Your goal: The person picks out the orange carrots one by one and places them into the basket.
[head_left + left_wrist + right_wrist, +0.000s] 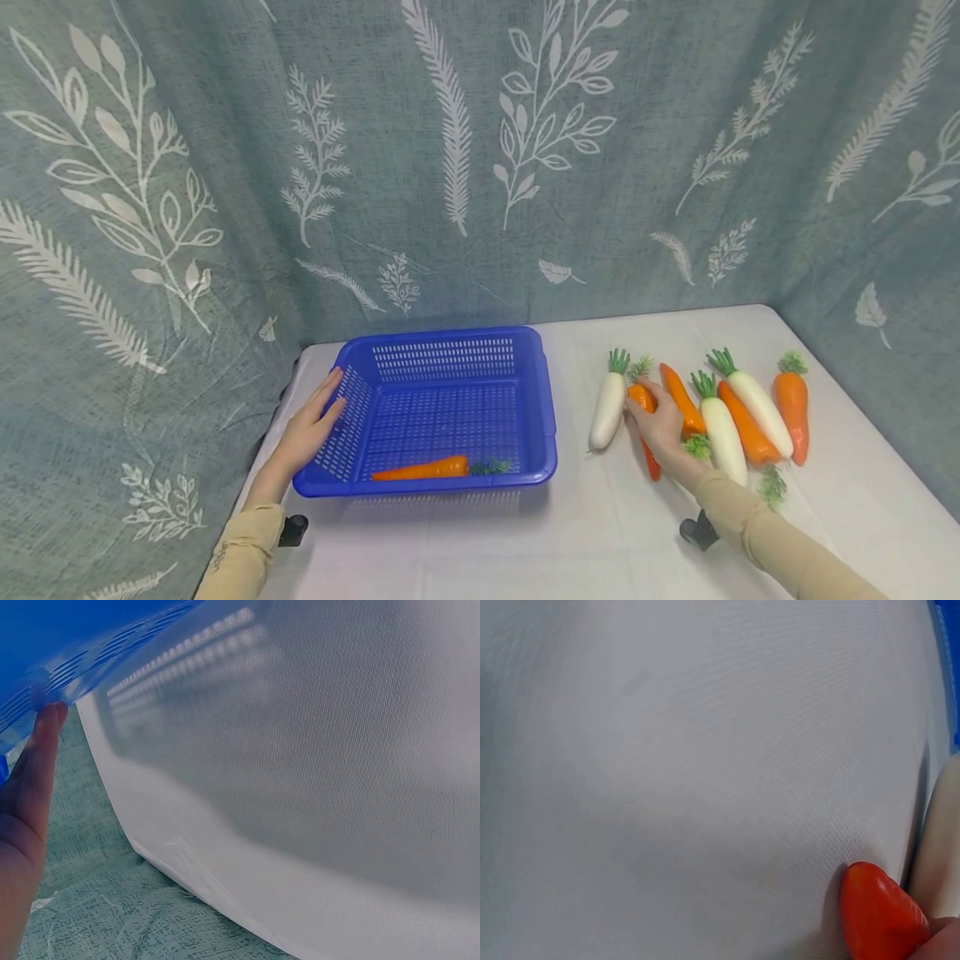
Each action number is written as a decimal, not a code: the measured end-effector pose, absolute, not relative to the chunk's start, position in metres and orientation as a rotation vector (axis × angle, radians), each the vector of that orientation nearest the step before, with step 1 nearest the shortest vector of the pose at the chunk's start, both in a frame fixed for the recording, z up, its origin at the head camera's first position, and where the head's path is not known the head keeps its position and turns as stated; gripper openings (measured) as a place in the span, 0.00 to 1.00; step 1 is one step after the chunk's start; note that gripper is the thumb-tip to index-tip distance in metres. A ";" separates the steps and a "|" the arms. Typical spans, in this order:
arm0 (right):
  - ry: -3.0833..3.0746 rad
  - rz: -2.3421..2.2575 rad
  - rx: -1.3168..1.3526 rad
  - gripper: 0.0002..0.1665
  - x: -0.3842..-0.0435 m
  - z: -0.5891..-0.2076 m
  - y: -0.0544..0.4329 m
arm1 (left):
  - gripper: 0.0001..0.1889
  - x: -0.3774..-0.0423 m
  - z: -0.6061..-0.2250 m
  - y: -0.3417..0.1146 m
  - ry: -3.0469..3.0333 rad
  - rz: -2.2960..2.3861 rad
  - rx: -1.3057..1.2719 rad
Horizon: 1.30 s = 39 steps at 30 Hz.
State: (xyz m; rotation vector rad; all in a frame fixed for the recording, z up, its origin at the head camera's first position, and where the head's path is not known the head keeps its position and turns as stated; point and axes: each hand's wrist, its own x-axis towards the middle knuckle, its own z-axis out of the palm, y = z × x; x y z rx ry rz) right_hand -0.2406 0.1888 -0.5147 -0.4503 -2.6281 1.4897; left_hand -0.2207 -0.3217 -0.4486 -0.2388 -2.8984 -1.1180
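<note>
My left hand [306, 432] rests with straight fingers against the left side of a blue plastic basket [549, 417]; in the left wrist view its fingertips [51, 720] meet the slotted wall. An orange carrot [431, 469] with a green top lies inside along the near wall. On the right, my right hand [662, 423] pinches another carrot [650, 461] near its leafy end, fingers and thumb around it. Its tapered tip points toward me, and in the right wrist view the red-orange end [877, 911] shows at the bottom. A white radish [609, 408] lies just left of that carrot.
Right of the right hand, more carrots [791, 408] and white radishes [761, 408] lie close together, some overlapping. All stand on a white-covered table [480, 554]. A grey-green patterned curtain [465, 167] hangs behind and along both sides.
</note>
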 end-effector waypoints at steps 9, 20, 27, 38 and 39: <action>-2.630 1.483 -0.471 0.30 -0.238 -0.513 0.187 | 0.29 -0.220 -0.449 -0.320 -2.905 -1.118 -0.233; -2.635 1.506 -0.459 0.30 -0.234 -0.504 0.187 | 0.29 -0.220 -0.451 -0.322 -2.879 -1.106 -0.254; -2.634 1.543 -0.462 0.31 -0.236 -0.497 0.188 | 0.29 -0.220 -0.451 -0.323 -2.880 -1.097 -0.261; -2.621 1.549 -0.502 0.30 -0.235 -0.490 0.184 | 0.29 -0.219 -0.449 -0.321 -2.882 -1.094 -0.254; -2.619 1.556 -0.501 0.30 -0.234 -0.490 0.184 | 0.29 -0.219 -0.449 -0.321 -2.882 -1.095 -0.254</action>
